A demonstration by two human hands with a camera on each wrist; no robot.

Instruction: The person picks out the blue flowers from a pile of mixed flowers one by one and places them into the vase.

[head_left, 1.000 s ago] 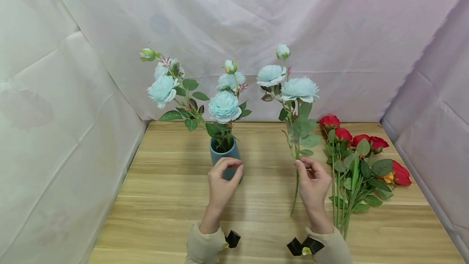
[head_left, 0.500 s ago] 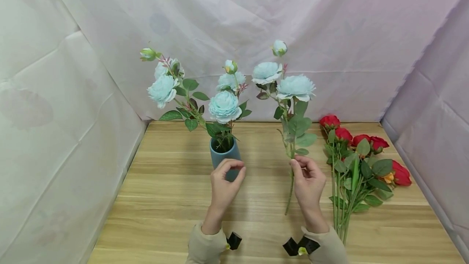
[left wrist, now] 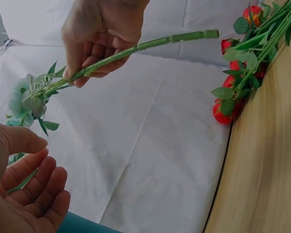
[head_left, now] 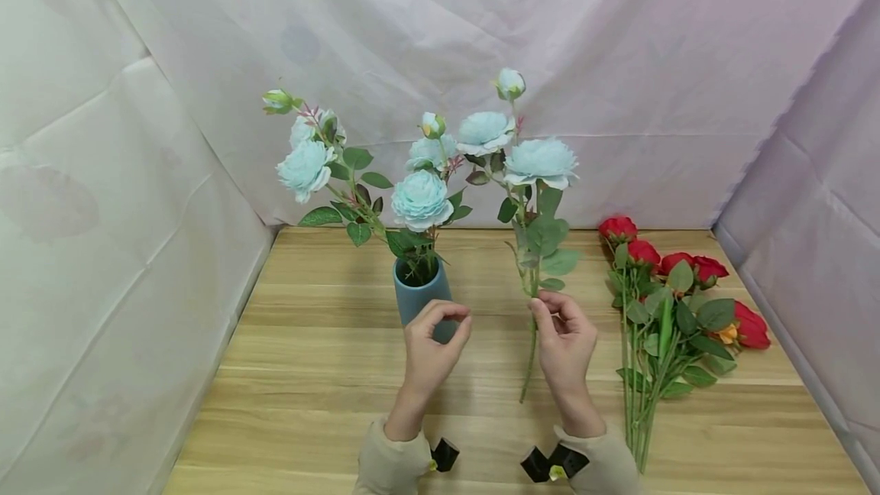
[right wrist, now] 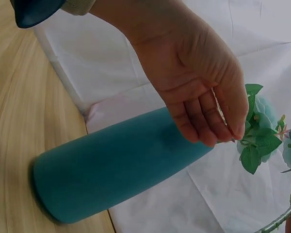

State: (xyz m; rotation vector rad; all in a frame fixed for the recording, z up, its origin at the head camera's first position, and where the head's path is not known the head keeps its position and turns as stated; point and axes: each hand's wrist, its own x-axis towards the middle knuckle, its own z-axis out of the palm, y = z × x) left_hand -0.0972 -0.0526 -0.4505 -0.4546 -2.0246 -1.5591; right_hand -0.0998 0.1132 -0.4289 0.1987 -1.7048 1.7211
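My right hand [head_left: 567, 342] pinches the green stem of a light-blue peony spray [head_left: 541, 162] between thumb and index finger. The spray stands upright, with two full blooms and a bud on top, and its bare stem end hangs below the hand. My left hand [head_left: 433, 350] is loosely curled in front of the blue vase [head_left: 421, 298], with nothing between thumb and fingers; the left wrist view shows a gap between the fingertips [left wrist: 39, 148]. Two similar peony sprays [head_left: 421, 201] stand in the vase, one leaning left. In the right wrist view the vase [right wrist: 116, 165] stands behind the left hand.
Several red roses [head_left: 644, 253] with long green stems and leaves lie on the right of the wooden table [head_left: 309, 403]. A yellowish-orange bloom [head_left: 727, 333] shows among them. Pale cloth [head_left: 412, 21] hangs behind and on both sides.
My right hand has moved left with the peony spray, bringing its blooms closer to those in the vase. My left hand has shifted slightly right. The vase and red roses stay put.
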